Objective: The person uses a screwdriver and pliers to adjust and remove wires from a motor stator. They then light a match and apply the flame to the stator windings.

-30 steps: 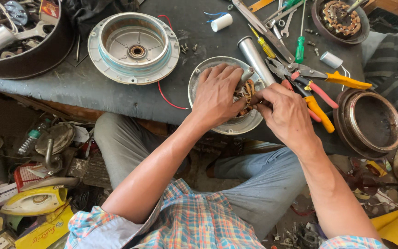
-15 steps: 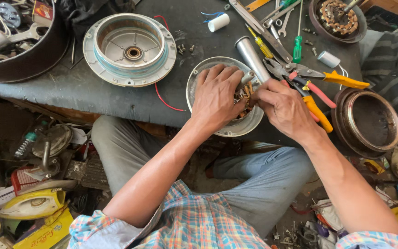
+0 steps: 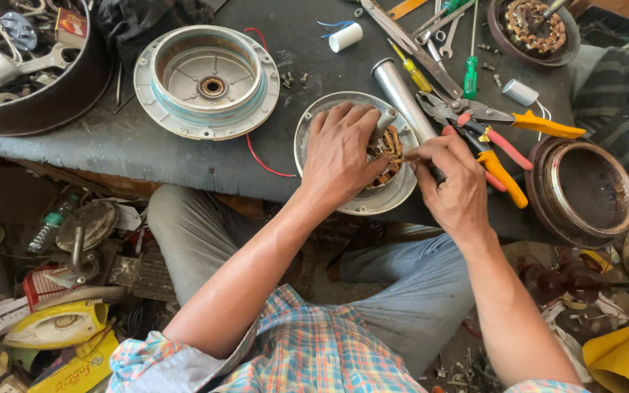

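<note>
A round metal motor housing (image 3: 313, 138) lies at the near edge of the dark workbench (image 3: 111, 145). Inside it sits a stator with copper-brown windings (image 3: 389, 149). My left hand (image 3: 340, 153) lies over the stator and clasps it, thumb by its central shaft. My right hand (image 3: 453, 178) is just to the right, its fingertips pinched at the windings' edge; whether they hold a wire I cannot tell. A metal tube (image 3: 402, 94) lies behind the housing.
A second round housing (image 3: 209, 80) rests at left with a red wire. Pliers with orange and pink handles (image 3: 504, 145), screwdrivers and wrenches lie at right. A rusty ring (image 3: 584, 189) sits far right, a bowl of parts (image 3: 16, 65) far left. Clutter covers the floor.
The hands stay at the stator; my right hand's fingers have shifted slightly toward the windings. The view has drifted a little.
</note>
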